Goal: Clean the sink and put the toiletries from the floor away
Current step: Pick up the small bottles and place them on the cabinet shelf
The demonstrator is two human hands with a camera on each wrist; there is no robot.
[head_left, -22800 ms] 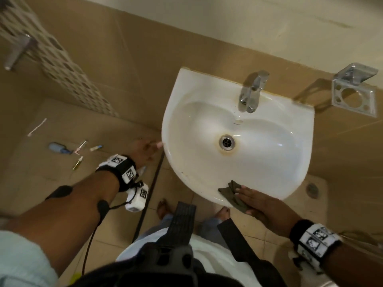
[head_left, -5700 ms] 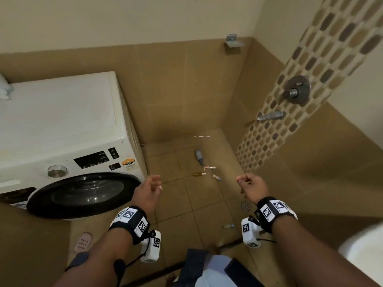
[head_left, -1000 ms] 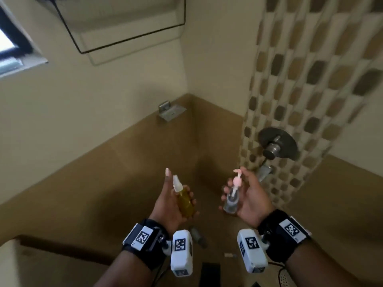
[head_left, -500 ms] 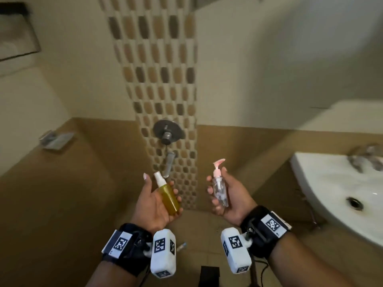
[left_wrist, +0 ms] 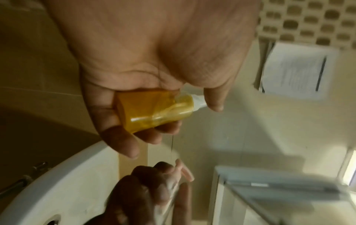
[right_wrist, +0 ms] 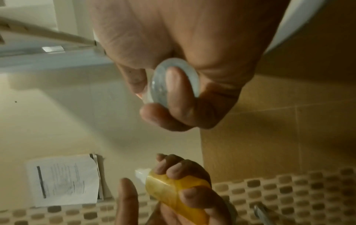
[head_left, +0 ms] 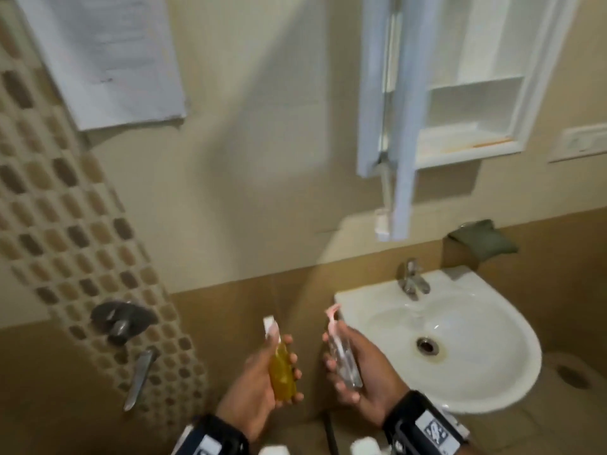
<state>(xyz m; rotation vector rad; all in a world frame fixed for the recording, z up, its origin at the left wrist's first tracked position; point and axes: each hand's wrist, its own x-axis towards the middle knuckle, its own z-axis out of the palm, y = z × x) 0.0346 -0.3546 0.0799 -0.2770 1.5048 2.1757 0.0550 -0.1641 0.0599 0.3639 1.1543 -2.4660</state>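
My left hand (head_left: pixel 262 379) grips a small amber bottle (head_left: pixel 281 372) with a white cap, held upright in front of me; the left wrist view shows the same amber bottle (left_wrist: pixel 154 109) lying across the curled fingers. My right hand (head_left: pixel 358 376) grips a clear pump bottle (head_left: pixel 343 359) with a pink pump head, whose round clear base (right_wrist: pixel 173 85) faces the right wrist camera. Both hands hover just left of the white sink (head_left: pixel 486 372). Above the sink, the white wall cabinet (head_left: pixel 473 103) stands with its door (head_left: pixel 391 126) swung open and bare shelves showing.
A chrome tap (head_left: pixel 412 279) rises at the sink's back rim. A dark green cloth (head_left: pixel 483 239) sits on a wall holder right of the tap. Shower valve (head_left: pixel 121 318) and spout (head_left: pixel 139 377) are on the mosaic strip at left. A paper sheet (head_left: pixel 105 57) hangs above.
I have turned right and lifted my view, bringing the sink and open cabinet in front of me. Both hands still hold their bottles and have come closer to the sink.
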